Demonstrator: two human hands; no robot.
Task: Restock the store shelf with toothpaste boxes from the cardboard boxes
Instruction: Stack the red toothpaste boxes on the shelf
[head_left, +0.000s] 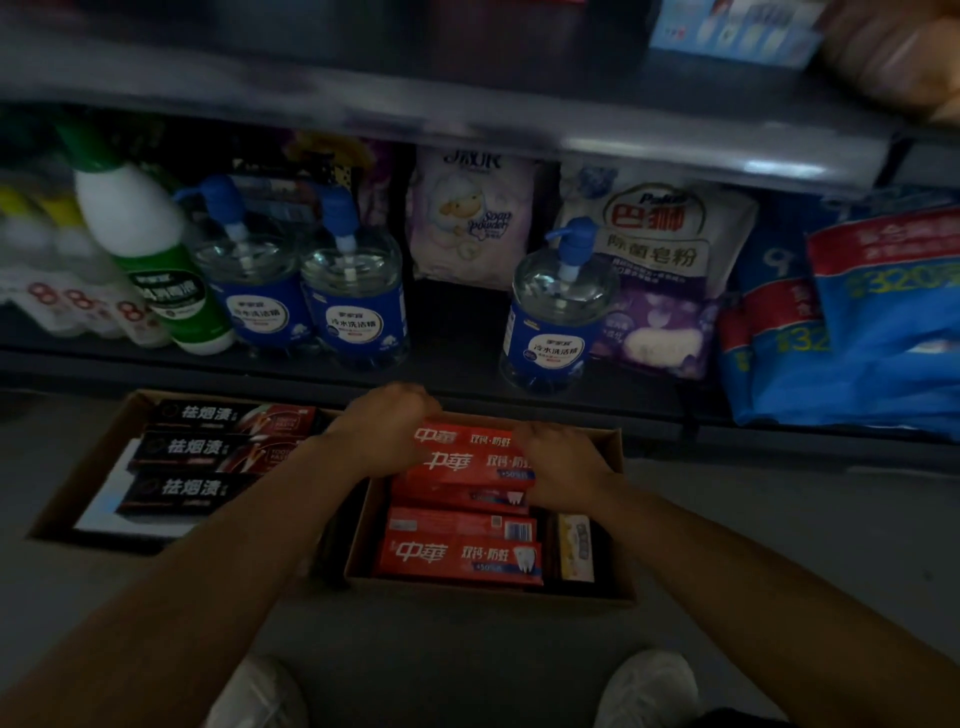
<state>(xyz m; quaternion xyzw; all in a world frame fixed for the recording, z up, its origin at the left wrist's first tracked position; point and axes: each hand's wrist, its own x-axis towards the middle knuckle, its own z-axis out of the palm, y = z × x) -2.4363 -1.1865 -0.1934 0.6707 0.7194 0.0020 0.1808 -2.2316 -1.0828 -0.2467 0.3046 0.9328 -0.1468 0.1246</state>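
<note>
Both hands, left (387, 434) and right (558, 462), grip red toothpaste boxes (467, 457) between them.

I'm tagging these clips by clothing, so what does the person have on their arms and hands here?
Nothing shows on them: the left hand and right hand are bare, with no gloves, rings or watch visible, and both forearms are uncovered to the picture's edge, so no sleeves show. The light is dim.
</note>
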